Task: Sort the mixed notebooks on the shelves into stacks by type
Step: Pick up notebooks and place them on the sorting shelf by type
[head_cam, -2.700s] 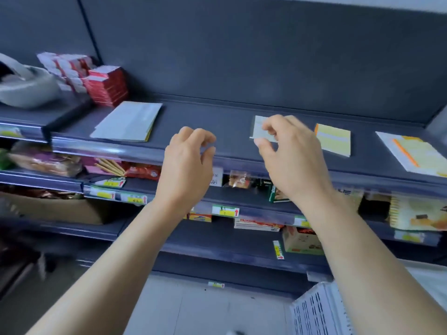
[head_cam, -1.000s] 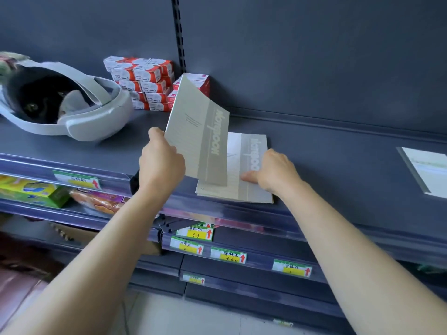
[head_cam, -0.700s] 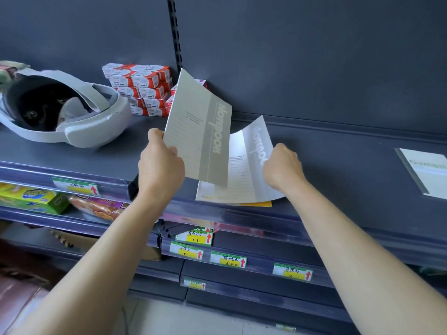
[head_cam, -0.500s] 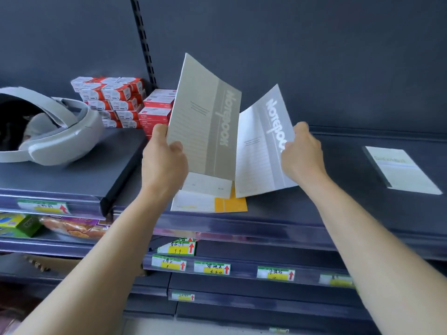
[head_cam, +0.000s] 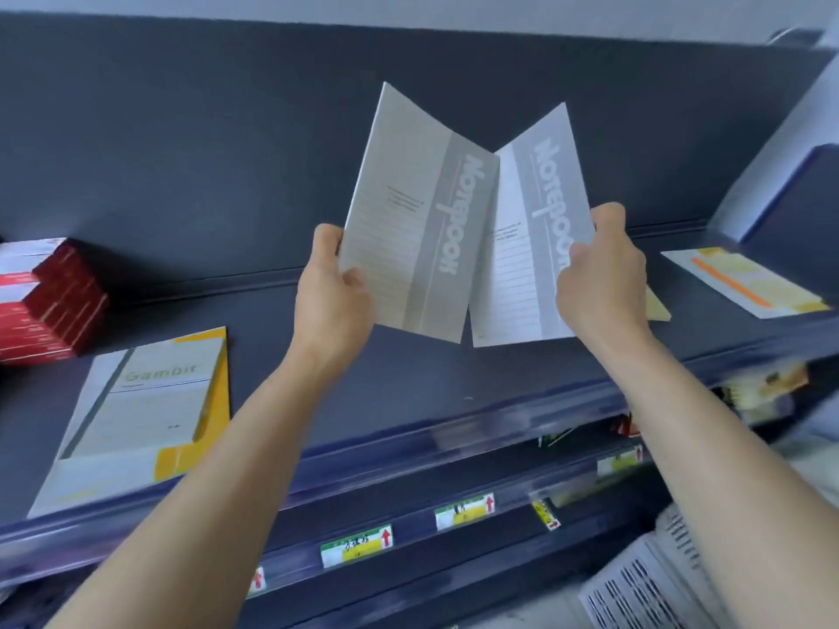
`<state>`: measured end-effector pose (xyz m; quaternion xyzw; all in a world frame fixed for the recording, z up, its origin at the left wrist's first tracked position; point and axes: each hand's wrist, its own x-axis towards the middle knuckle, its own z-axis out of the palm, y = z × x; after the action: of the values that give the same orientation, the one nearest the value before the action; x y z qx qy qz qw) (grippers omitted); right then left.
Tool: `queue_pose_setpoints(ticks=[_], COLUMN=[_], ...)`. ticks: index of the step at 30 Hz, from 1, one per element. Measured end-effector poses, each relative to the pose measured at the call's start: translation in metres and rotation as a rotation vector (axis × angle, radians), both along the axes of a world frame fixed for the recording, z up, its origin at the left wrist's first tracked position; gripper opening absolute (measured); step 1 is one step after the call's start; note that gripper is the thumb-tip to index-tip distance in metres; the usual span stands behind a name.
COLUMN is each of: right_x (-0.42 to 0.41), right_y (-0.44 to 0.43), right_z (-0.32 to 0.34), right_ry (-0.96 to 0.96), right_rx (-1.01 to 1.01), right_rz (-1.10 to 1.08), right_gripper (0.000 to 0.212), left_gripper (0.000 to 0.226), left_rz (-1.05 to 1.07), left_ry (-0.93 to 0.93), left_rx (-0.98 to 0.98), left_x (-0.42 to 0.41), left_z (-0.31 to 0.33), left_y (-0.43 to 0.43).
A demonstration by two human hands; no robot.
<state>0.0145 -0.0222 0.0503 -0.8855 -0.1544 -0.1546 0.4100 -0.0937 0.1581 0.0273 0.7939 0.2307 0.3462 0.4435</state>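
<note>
1. Holds a grey notebook [head_cam: 408, 220] in the left hand [head_cam: 331, 288], thumb pressed on the cover and fingers curled behind its lower left edge.
2. Grips a paler notebook [head_cam: 522, 265] in the right hand [head_cam: 599, 283], thumb on the cover near the right edge and fingers wrapped behind.
3. Carries both upright in the air above the middle of the top shelf [head_cam: 408, 379], apart from its surface and in front of the dark back panel. Inner edges meet in a V, with the grey one just overlapping the paler one.
4. Leaves bare shelf surface beneath the two notebooks, from the back wall to the front edge.
5. Toward the left end, at the front edge: a flat stack topped by a "Gambir" notebook [head_cam: 140, 401], with a yellow notebook [head_cam: 220, 392] showing under it.
6. Behind that stack, at the far left: stacked red boxes [head_cam: 50, 306].
7. Toward the right end, lying flat: a pale yellow notebook corner [head_cam: 658, 306] just beyond the right wrist, then a notebook with an orange stripe [head_cam: 744, 283], well apart from the held pair.
8. Below the front edge: price tags [head_cam: 356, 544] on the lower shelf rails, and a white slotted crate [head_cam: 635, 592] under the right forearm.
</note>
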Motion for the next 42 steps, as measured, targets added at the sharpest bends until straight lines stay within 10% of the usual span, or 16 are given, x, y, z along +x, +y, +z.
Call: queue_pose_setpoints(ticks=[28,42], right_x=[-0.16,-0.28], right_y=[-0.317,-0.521], right_z=[-0.017,-0.022], right_ry=[-0.166,-0.165], right_rx=[-0.01,-0.007], right_rz=[-1.11,-1.331], right_gripper=[0.027,0.023], left_gripper=[0.031,0.031], left_rz=[-1.17,-1.359], left_ry=[0.007,0.036], left_rx=[-0.059,-0.029], left_x=[0.067,-0.015], left_z=[-0.012,-0.009], left_y=[-0.326,-0.562])
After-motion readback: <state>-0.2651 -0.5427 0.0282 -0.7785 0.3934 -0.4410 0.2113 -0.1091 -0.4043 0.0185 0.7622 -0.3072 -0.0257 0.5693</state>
